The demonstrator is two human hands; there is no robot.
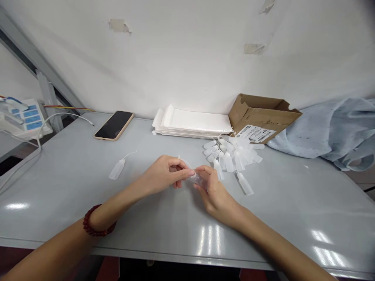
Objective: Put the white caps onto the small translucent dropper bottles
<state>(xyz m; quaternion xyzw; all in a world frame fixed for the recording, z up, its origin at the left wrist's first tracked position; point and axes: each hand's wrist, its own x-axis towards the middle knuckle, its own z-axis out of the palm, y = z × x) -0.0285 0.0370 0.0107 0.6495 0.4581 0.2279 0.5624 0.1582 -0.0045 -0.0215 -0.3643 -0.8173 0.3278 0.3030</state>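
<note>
Over the middle of the table, both hands meet at one small translucent plastic squeeze bottle (pixel 199 180) with a thin tail at its neck. My left hand (pixel 165 173) pinches the neck end between thumb and fingers. Around the body of the same bottle, the fingers of my right hand (pixel 215 193) are closed, hiding much of it. Just beyond the right hand lies a heap of similar bottles (pixel 228 160), with one loose bottle (pixel 245 183) at its near side. Another bottle (pixel 117 169), its thin tail stretched out, lies alone left of my left hand.
A phone (pixel 114 125) lies at the back left, near a white cable (pixel 41 132) and a power strip (pixel 31 117). Along the wall are stacked white packets (pixel 196 121), an open cardboard box (pixel 260 119) and a bluish cloth (pixel 331 128). The grey table's (pixel 164 230) front edge is nearest me.
</note>
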